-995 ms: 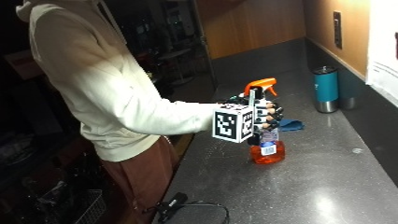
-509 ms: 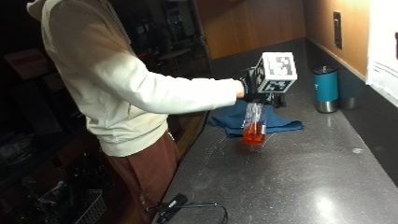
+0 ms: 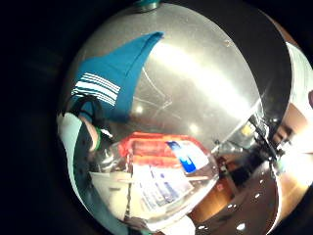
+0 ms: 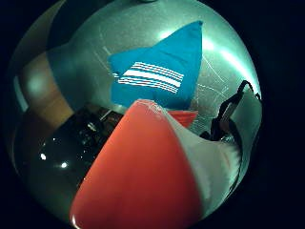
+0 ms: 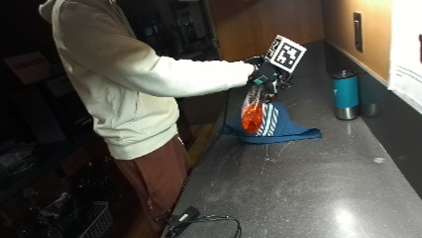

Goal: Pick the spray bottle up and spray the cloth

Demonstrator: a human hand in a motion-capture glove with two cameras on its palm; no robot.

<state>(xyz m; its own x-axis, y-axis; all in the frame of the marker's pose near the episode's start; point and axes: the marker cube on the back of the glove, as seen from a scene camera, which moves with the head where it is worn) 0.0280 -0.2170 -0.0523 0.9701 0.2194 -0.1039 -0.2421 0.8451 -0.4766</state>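
A: Dark speckled tabletop (image 5: pixel 310 178), glossy stone, wood panelling behind. Entries, left to right?

B: Person in cream hoodie; gloved right hand (image 5: pixel 265 74), grip clenched round the spray bottle (image 5: pixel 251 110), clear plastic, orange liquid, long axis hanging down, raised off the surface. Directly beneath it: cloth (image 5: pixel 280 130), blue, white-striped, crumpled. Farther right, teal tumbler (image 5: pixel 344 94), upright.

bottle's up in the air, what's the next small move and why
Probably turn the nozzle down toward the cloth and squeeze the trigger. The right hand holds the spray bottle lifted off the counter, hanging above the blue striped cloth, which lies flat below with no sign of spray yet.
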